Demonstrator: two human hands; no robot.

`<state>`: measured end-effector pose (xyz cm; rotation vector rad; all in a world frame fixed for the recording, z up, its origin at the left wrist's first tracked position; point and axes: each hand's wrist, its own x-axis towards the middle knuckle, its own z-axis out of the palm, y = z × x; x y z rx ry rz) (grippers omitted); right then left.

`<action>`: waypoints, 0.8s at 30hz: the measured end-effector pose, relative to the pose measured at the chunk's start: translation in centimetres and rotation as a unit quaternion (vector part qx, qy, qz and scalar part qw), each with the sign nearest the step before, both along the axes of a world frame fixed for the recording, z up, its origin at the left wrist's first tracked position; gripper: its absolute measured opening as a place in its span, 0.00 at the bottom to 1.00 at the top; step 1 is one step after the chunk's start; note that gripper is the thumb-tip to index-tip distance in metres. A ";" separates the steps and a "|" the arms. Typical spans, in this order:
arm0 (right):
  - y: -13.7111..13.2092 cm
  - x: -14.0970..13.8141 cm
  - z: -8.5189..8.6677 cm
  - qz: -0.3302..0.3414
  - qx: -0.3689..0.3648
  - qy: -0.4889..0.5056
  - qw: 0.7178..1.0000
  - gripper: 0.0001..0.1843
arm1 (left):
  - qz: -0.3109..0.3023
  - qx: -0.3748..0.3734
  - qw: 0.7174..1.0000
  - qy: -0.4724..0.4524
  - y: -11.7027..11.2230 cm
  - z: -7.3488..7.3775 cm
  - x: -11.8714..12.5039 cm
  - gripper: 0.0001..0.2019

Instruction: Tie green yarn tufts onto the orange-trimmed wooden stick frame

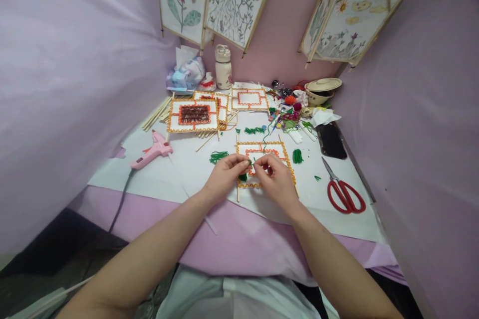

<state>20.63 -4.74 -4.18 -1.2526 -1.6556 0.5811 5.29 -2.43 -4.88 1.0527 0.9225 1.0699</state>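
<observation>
Above a panel framed with sticks and trimmed in yellow and orange (pixel 258 187), my two hands are close together. My left hand (pixel 225 175) is closed, thumb and forefinger pinching a bit of green yarn (pixel 250 162). Green yarn also shows at the fingertips of my right hand (pixel 276 175), which is closed in a pinch. A loose green strand (pixel 266 138) trails up from there toward the back. Bundles of cut green yarn lie to the left (pixel 218 157), to the right (pixel 297 156) and behind (pixel 255 130). My fingers partly cover the panel's middle.
A pink glue gun (pixel 152 150) lies at left, with red-handled scissors (pixel 345 194) and a black phone (pixel 332 141) at right. Finished-looking panels (pixel 193 115), a bottle (pixel 223 68), tissues (pixel 186 72) and a lidded bowl (pixel 321 94) stand behind. Picture lanterns (pixel 237 2) hang overhead.
</observation>
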 end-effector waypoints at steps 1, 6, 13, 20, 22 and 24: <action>0.0 0.0 0.0 -0.002 0.000 -0.003 1.000 0.05 | -0.004 0.003 1.000 0.007 0.0 0.0 0.0 0.13; 0.0 0.0 0.0 -0.004 0.025 -0.026 0.999 0.05 | -0.019 0.064 0.992 0.110 0.0 0.3 -0.1 0.10; -0.1 0.0 -0.1 0.012 0.042 -0.041 0.998 0.07 | -0.012 0.083 0.983 0.166 -0.2 0.5 -0.3 0.10; -0.1 -0.1 0.0 0.020 0.032 -0.017 0.999 0.07 | -0.032 0.045 0.991 0.119 -0.1 0.4 -0.3 0.11; -0.1 -0.1 0.0 0.016 0.017 0.005 1.000 0.05 | -0.036 0.035 0.993 0.103 -0.2 0.4 -0.3 0.10; 0.0 0.0 -0.1 0.006 -0.008 0.036 0.999 0.04 | -0.038 0.029 0.995 0.091 -0.2 0.5 -0.3 0.10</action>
